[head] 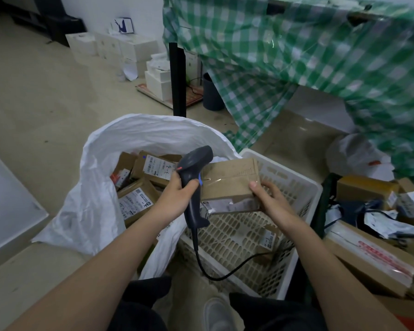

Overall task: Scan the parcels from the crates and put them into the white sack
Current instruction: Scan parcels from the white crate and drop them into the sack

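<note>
Gripping the scanner (193, 185) in my left hand (177, 197), I pinch a cardboard parcel (227, 185) with my right hand (270, 199) at frame centre. Both hover above the white crate (294, 185), white sack (101, 187) at left.

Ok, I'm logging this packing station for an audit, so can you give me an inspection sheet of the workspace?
Surface: beige floor; no table in use.
Job's things: white sack open, holding labelled parcels; white crate with one small parcel left; brown parcel held over it.
Clutter: parcels and mailers piled at right.
Hands: left hand grips scanner; right hand holds the brown parcel.
Cables: scanner cable trails across the crate.
Surroundings: green checked cloth, white boxes, grey bin.
</note>
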A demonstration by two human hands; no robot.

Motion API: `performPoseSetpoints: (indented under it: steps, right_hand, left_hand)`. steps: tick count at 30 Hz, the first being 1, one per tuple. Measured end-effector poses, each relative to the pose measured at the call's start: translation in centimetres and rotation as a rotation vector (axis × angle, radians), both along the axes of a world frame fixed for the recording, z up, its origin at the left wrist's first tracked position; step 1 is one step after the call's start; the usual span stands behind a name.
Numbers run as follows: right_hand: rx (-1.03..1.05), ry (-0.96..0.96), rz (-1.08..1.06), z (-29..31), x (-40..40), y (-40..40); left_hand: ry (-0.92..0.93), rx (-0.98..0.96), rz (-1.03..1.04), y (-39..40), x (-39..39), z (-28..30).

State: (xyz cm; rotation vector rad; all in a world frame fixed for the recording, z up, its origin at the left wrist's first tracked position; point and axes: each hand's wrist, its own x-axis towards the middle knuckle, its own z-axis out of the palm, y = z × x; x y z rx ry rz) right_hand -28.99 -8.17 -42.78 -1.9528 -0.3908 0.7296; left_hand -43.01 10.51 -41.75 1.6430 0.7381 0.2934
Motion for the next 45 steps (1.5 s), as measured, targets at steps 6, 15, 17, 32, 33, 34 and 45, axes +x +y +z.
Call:
performPoseSetpoints:
  steps: [6,15,17,32,33,34,45]
  right_hand:
    - [-0.031,0.022,0.046,-0.6,-0.2,0.5]
    - [0.030,0.147,0.184,-0.7,1.1,-0.9]
    - [0.092,0.145,0.142,-1.0,1.1,-0.8]
    - [0.253,0.099,-0.519,-2.0,2.4,2.5]
    - [0.255,0.074,-0.492,-2.0,2.3,2.4]
    - [0.254,0.050,-0.469,-2.1,2.2,2.3]
    - [0.386,-0.032,-0.486,-2.0,3.6,0.5]
  left_hand:
    - [-0.008,0.014,-0.016,-0.4,0.4,-0.1]
    - [0.009,-0.047,0.036,0.7,0.4,-0.7]
    - [0.011,-0.046,0.028,0.7,0.5,-0.8]
    - [-0.005,0.011,-0.166,-0.7,0.1,-0.9]
    - [0.017,0.033,-0.192,-0.7,0.0,-0.9]
    - [0.037,0.048,-0.223,-0.7,-0.1,-0.9]
    - [0.194,0.135,-0.454,-0.2,-0.3,-3.2]
